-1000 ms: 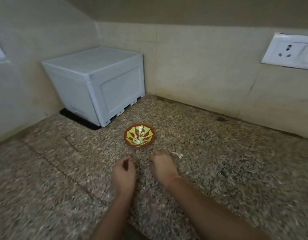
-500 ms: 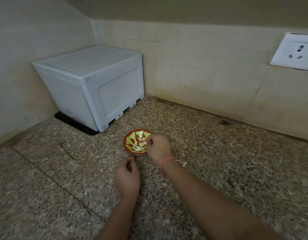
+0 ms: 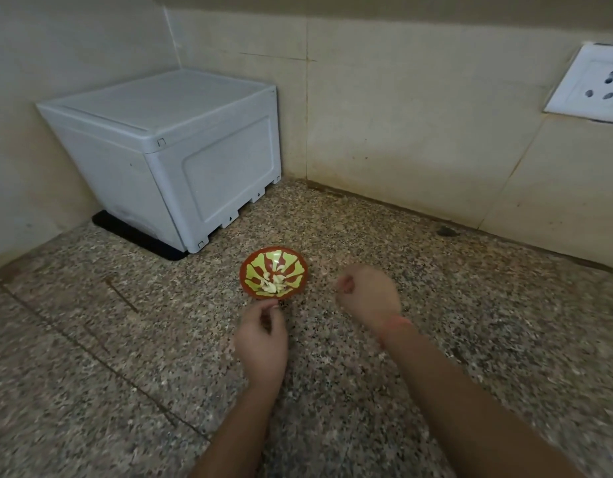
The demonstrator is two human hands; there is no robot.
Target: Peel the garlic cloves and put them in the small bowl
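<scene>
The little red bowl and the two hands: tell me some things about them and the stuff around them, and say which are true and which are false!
1. The small red bowl with the yellow-green pattern holds pale garlic cloves. True.
2. The right hand is reaching inside the bowl. False: it is off to the bowl's right, not touching it.
3. The white plastic box stands in the corner on the speckled stone counter. True.
4. A plug sits in the white wall socket. False: its holes are empty.
5. The left hand is by the bowl's near edge, fingers curled. True.
</scene>
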